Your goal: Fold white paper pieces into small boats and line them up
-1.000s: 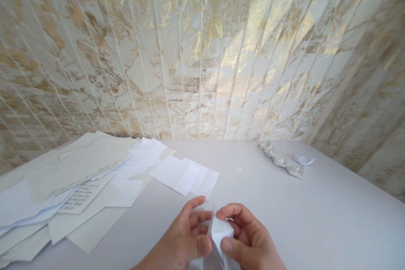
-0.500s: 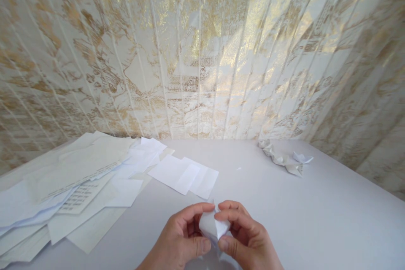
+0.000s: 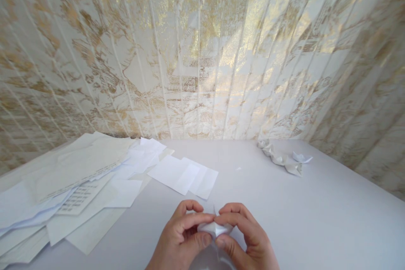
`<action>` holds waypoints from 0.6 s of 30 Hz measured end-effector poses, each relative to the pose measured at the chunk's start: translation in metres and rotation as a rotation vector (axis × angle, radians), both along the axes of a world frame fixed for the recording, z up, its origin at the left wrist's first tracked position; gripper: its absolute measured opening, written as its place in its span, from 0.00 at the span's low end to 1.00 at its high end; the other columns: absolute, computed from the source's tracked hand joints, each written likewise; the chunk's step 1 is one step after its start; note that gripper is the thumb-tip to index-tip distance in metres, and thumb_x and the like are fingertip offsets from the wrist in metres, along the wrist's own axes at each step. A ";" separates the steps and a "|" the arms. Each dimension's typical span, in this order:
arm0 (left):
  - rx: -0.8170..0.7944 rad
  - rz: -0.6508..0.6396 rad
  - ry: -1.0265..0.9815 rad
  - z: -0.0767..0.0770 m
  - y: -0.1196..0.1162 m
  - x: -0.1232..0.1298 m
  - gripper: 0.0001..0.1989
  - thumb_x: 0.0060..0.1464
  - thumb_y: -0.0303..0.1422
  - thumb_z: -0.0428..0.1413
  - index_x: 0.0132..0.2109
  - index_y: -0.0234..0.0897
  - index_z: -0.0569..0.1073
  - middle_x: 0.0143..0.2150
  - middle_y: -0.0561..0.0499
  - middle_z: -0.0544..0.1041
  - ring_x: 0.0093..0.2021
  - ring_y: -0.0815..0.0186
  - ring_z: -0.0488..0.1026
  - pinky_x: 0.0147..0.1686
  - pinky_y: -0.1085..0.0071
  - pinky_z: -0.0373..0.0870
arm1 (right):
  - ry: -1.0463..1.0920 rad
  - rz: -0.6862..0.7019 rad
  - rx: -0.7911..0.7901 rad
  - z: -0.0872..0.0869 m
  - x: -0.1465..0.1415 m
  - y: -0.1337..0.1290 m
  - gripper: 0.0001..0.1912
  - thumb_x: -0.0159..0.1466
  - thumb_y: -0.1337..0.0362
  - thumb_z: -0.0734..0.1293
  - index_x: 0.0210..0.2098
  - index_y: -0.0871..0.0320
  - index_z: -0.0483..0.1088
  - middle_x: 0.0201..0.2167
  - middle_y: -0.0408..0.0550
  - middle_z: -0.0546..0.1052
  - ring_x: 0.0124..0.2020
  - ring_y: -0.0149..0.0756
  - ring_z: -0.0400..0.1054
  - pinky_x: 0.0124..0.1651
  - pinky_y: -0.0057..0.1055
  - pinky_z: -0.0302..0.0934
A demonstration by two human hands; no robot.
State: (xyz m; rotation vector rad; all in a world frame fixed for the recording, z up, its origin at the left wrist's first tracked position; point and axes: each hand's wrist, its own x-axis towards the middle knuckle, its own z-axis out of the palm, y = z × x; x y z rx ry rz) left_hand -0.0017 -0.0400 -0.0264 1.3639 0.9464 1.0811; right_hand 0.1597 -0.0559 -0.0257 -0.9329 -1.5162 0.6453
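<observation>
A small folded white paper [image 3: 215, 230] is held between both hands near the bottom centre, with a thin point standing up behind the fingertips. My left hand [image 3: 186, 234] pinches its left side between thumb and index finger. On the right side, my right hand [image 3: 245, 234] grips it the same way, and the fingertips of both hands nearly meet on top. Two white paper pieces [image 3: 182, 175] lie overlapping on the table beyond my hands.
A spread pile of white and printed sheets [image 3: 91, 168] covers the left of the table [image 3: 316, 219]. Several folded paper shapes [image 3: 280, 158] and a small white one [image 3: 302, 158] lie at the back right. A patterned curtain [image 3: 202, 50] hangs behind.
The folded paper looks flatter and tipped, with less of its face showing. My left index finger has come down over its top, and both hands have closed in around it.
</observation>
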 end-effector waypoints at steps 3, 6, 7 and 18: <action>0.020 -0.038 0.061 0.000 0.000 -0.003 0.09 0.45 0.35 0.59 0.36 0.43 0.78 0.46 0.47 0.63 0.35 0.65 0.67 0.36 0.70 0.66 | -0.029 -0.010 0.057 -0.003 0.000 0.001 0.08 0.58 0.55 0.66 0.35 0.49 0.73 0.31 0.44 0.69 0.31 0.33 0.67 0.33 0.24 0.61; 0.029 -0.047 0.117 0.003 0.001 -0.004 0.08 0.46 0.34 0.58 0.37 0.43 0.78 0.46 0.47 0.64 0.40 0.61 0.67 0.37 0.70 0.65 | -0.052 -0.037 0.084 -0.003 0.000 0.001 0.08 0.58 0.55 0.66 0.34 0.50 0.73 0.31 0.45 0.70 0.32 0.34 0.67 0.33 0.26 0.62; 0.030 -0.048 0.136 0.005 0.001 -0.004 0.08 0.47 0.34 0.58 0.36 0.43 0.79 0.45 0.47 0.65 0.41 0.61 0.67 0.37 0.71 0.65 | -0.066 -0.046 0.089 -0.002 0.001 0.001 0.08 0.58 0.55 0.66 0.34 0.50 0.73 0.31 0.46 0.70 0.32 0.34 0.67 0.34 0.27 0.62; 0.049 -0.009 0.112 0.013 -0.004 0.003 0.07 0.46 0.34 0.58 0.34 0.43 0.80 0.37 0.48 0.69 0.36 0.63 0.69 0.35 0.73 0.63 | -0.171 0.041 0.124 0.005 0.006 0.000 0.11 0.57 0.65 0.68 0.40 0.49 0.73 0.29 0.46 0.71 0.32 0.36 0.66 0.33 0.31 0.63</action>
